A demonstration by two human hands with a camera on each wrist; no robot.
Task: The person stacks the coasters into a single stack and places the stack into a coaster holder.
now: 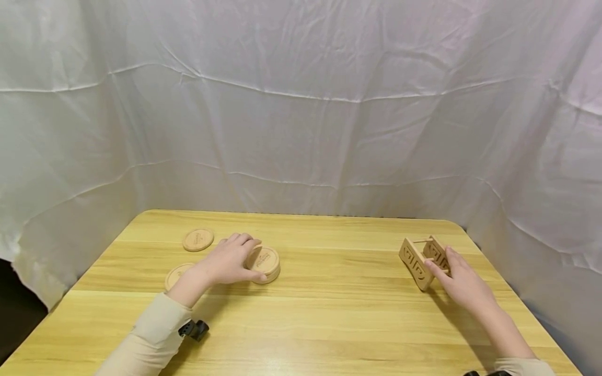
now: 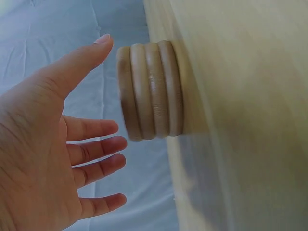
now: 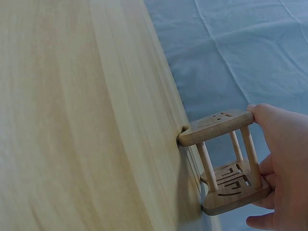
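On the left of the table, a stack of several round wooden coasters (image 1: 264, 262) stands beside my left hand (image 1: 230, 259). That hand's thumb and fingers are spread above and around the stack; in the left wrist view the fingertips appear apart from the coasters (image 2: 151, 91). One engraved coaster (image 1: 198, 239) lies flat farther back, and another coaster (image 1: 176, 277) is partly covered by my left wrist. At the right, my right hand (image 1: 465, 282) grips a wooden coaster holder (image 1: 416, 265), two cut-out side panels joined by dowels. Thumb and fingers sit across its near end (image 3: 216, 127).
A light wood table (image 1: 329, 313) carries everything. White cloth (image 1: 301, 130) hangs behind it and along both sides. A small black camera (image 1: 194, 330) is strapped at the left wrist, by the sleeve.
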